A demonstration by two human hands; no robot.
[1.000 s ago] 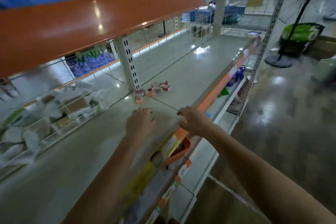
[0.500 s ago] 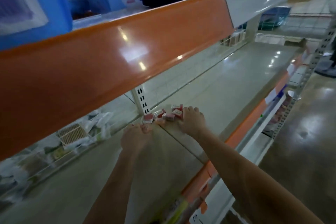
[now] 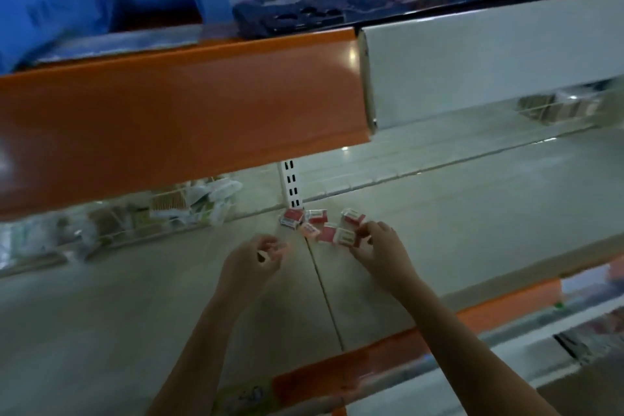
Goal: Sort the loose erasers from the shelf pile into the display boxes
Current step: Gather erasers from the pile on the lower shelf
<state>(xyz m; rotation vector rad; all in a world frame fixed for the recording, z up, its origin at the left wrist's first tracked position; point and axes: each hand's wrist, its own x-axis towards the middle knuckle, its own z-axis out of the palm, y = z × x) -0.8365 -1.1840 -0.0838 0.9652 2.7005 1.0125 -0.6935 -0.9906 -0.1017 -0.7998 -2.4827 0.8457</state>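
Several loose red-and-white erasers (image 3: pixel 317 223) lie in a small pile on the pale shelf (image 3: pixel 439 213), at the foot of a slotted white upright (image 3: pixel 291 186). My right hand (image 3: pixel 381 250) is at the pile's right edge, its fingertips curled round a white-labelled eraser (image 3: pixel 343 236). My left hand (image 3: pixel 256 257) sits just left of and below the pile, fingers curled against the thumb. A small pinkish piece shows at its fingertips; blur hides what it is. No display box is clearly in view.
An orange shelf front (image 3: pixel 182 111) and a white one (image 3: pixel 489 64) hang low over the pile. Blue packages (image 3: pixel 50 0) and a dark tray (image 3: pixel 337 10) sit above. A wire basket of packets (image 3: pixel 152 216) stands behind on the left. A yellow package (image 3: pixel 239 397) shows below the shelf's orange edge.
Both hands went from the shelf's front edge in to the pile. Since half a second ago the left hand has drawn back a little and the right hand has curled onto an eraser.
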